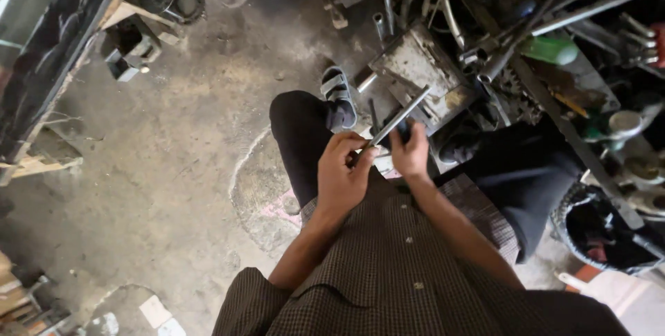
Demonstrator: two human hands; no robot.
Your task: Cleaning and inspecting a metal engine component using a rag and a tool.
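A slim metal rod (400,118) is gripped by both the left hand (341,177) and right hand (411,150), fingers clamped on its lower end, nothing yet fitted to it

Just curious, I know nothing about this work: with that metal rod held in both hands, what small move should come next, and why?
Probably steady the metal rod before anything else: the left hand pinches its near end, the right hand grips beside it, and its far end juts free over the cluttered metal block.

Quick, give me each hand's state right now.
Left hand: closed, fingers pinching the near end of the metal rod.
Right hand: closed around the same rod, farther up.
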